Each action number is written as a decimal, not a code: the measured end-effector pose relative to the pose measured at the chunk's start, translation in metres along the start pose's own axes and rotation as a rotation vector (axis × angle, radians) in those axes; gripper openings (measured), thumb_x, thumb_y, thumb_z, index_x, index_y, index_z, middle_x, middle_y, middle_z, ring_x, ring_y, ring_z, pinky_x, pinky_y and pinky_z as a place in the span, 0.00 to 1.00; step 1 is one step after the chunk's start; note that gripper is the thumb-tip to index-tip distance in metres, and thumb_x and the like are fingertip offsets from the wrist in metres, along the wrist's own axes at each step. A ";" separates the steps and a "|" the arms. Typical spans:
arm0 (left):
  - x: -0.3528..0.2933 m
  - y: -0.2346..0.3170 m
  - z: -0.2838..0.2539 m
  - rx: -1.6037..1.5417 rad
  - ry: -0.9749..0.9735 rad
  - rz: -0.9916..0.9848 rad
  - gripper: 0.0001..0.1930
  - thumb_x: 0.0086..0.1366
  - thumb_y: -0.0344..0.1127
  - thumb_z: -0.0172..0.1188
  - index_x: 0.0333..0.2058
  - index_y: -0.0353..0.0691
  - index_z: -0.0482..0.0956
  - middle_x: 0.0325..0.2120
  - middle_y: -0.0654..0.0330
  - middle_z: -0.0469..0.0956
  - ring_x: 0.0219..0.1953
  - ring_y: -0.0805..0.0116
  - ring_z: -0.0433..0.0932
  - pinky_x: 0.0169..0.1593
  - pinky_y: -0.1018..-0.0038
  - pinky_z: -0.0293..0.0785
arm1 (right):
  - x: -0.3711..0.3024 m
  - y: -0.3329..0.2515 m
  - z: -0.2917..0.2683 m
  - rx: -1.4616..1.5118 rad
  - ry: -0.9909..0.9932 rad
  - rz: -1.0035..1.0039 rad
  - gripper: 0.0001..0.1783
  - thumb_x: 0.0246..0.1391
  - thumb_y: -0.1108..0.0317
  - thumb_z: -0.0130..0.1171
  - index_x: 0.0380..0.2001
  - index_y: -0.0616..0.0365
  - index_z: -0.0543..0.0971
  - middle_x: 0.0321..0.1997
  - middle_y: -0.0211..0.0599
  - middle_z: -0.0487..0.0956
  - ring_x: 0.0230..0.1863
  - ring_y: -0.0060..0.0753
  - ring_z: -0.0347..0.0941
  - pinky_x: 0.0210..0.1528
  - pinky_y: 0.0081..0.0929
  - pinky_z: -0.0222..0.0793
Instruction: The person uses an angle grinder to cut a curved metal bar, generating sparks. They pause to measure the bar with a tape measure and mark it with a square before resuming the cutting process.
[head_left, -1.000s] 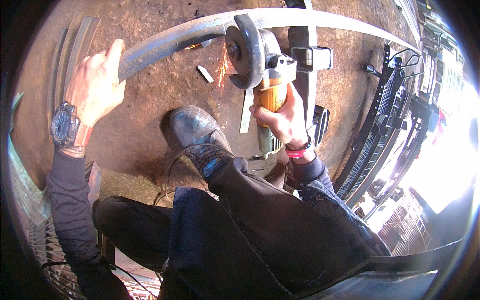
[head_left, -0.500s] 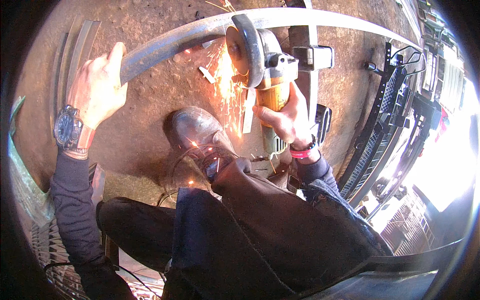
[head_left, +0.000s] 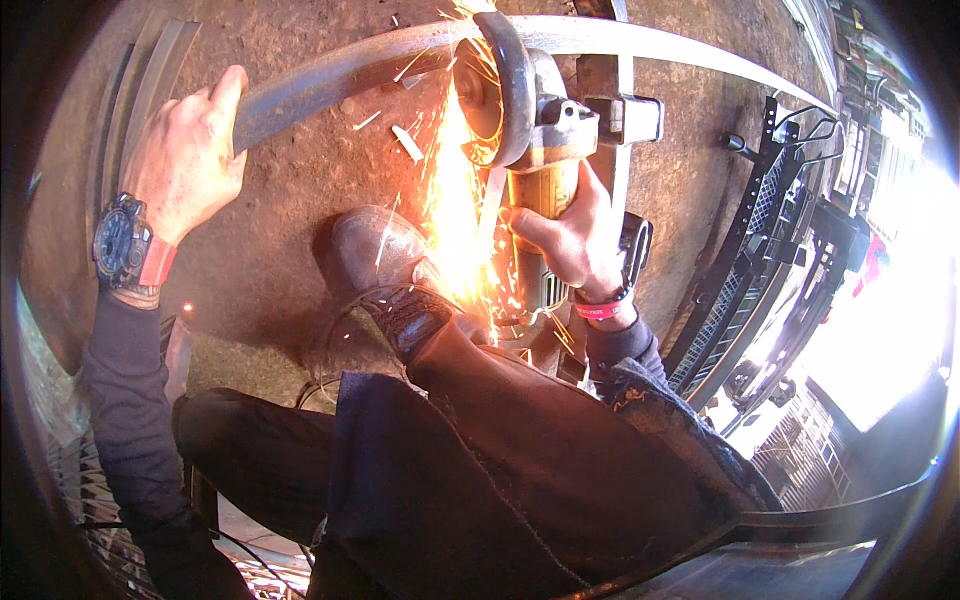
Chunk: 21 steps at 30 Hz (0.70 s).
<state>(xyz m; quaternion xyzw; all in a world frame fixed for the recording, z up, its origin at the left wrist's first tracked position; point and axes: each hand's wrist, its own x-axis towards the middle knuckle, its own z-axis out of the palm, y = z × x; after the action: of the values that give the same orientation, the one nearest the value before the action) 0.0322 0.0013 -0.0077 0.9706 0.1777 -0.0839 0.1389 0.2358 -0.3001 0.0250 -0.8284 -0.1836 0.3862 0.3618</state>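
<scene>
View from the head camera, looking down at a dirt floor (head_left: 280, 270). The right hand (head_left: 570, 235) is closed around the yellow body of an angle grinder (head_left: 535, 150), thumb and fingers wrapped on the grip; a pink band sits on that wrist. The grinder's disc, under its grey guard, meets a long curved metal bar (head_left: 330, 75) that runs across the upper part of the view, and a dense stream of sparks (head_left: 455, 215) falls from the contact point toward the person's boot (head_left: 385, 255). The left hand (head_left: 185, 155) is clamped on the left end of the same bar, fingers curled over its upper edge, with a dark wristwatch (head_left: 125, 240) on the wrist. The two hands are well apart. The boot rests on the ground just below the bar, between the hands. Black metal grilles (head_left: 760, 270) lean to the right.
</scene>
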 end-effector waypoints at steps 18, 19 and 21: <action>-0.003 -0.006 0.006 0.003 0.081 0.064 0.30 0.49 0.26 0.69 0.52 0.34 0.67 0.33 0.45 0.80 0.36 0.44 0.81 0.41 0.56 0.78 | 0.011 -0.007 -0.002 -0.049 -0.002 -0.042 0.34 0.37 0.69 0.68 0.52 0.65 0.72 0.41 0.41 0.82 0.40 0.29 0.79 0.45 0.29 0.75; -0.003 -0.006 0.005 0.003 0.058 0.049 0.30 0.49 0.26 0.69 0.52 0.34 0.68 0.33 0.45 0.80 0.36 0.44 0.82 0.41 0.56 0.78 | 0.012 -0.007 -0.001 -0.046 -0.004 -0.048 0.34 0.37 0.69 0.68 0.52 0.65 0.72 0.41 0.41 0.82 0.40 0.29 0.79 0.45 0.29 0.75; -0.001 -0.006 0.005 -0.003 0.014 0.021 0.30 0.49 0.26 0.69 0.52 0.34 0.68 0.33 0.45 0.80 0.36 0.45 0.82 0.41 0.56 0.78 | 0.012 -0.008 -0.001 -0.046 -0.004 -0.057 0.34 0.37 0.69 0.68 0.52 0.66 0.71 0.41 0.41 0.82 0.40 0.30 0.79 0.46 0.30 0.75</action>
<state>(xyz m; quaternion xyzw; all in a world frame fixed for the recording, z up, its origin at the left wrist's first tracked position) 0.0280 0.0047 -0.0137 0.9728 0.1685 -0.0752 0.1400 0.2444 -0.2881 0.0250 -0.8302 -0.2165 0.3731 0.3531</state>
